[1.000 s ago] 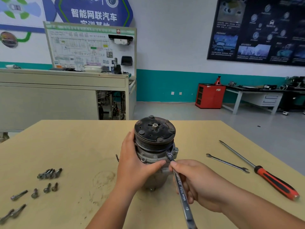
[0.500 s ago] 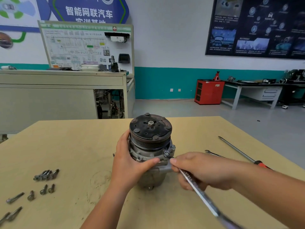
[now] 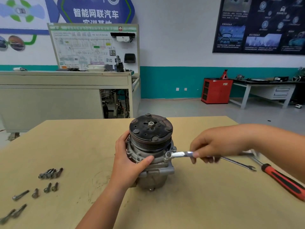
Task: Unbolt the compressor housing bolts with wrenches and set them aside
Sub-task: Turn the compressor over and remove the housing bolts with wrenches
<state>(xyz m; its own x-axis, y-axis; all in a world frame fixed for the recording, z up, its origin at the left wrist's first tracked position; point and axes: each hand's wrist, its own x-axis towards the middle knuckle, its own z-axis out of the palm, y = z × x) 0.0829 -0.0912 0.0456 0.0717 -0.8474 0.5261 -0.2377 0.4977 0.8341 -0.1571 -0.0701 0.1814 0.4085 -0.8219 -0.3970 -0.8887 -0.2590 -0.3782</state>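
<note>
An automotive training workshop: a white wiring-diagram teaching board [image 3: 92, 47] stands on a beige metal bench [image 3: 49, 80], a red metal cabinet [image 3: 216, 90] and red jack stand [image 3: 224, 74] sit by the teal-banded wall [image 3: 165, 80], and loose grey steel bolts [image 3: 49, 173] lie on the tan wooden surface [image 3: 198, 204].

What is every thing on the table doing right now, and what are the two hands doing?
compressor: upright on the table.
left hand: grips the compressor's side.
wrench: ring end on the compressor's flange, about level.
right hand: holds the wrench's handle.
loose bolts: lying on the table, left side.
spare wrench: lying flat.
screwdriver: lying flat.
</note>
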